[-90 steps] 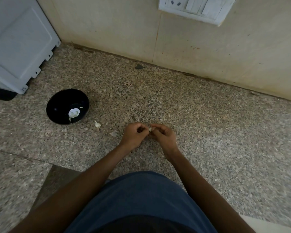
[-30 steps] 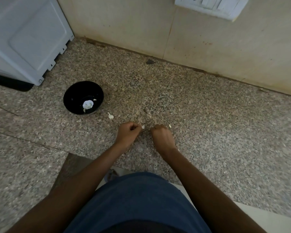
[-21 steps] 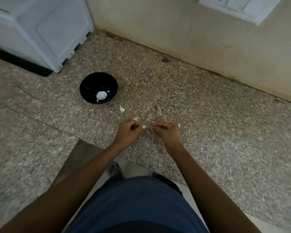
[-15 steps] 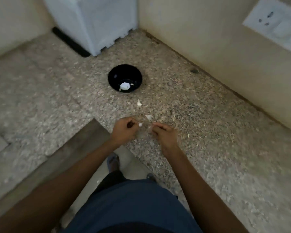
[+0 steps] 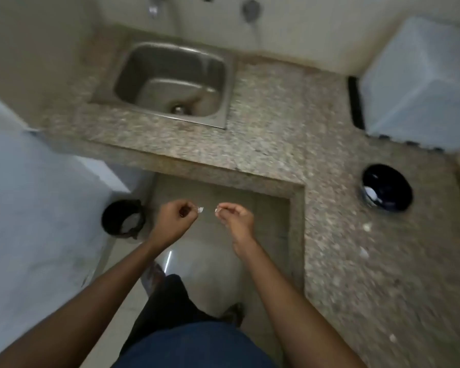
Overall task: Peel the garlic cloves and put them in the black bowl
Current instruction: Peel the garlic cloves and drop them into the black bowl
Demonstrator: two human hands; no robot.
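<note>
Head view: your left hand (image 5: pixel 173 223) pinches a garlic clove (image 5: pixel 200 209), your right hand (image 5: pixel 235 219) pinches a skin scrap (image 5: pixel 217 210), both off the bench, probably for binning; black bowl (image 5: pixel 387 191) sits by the bench's right edge.

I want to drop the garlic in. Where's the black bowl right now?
In the head view the black bowl sits on the speckled counter at the right, in front of the white box, well right of both hands.
</note>
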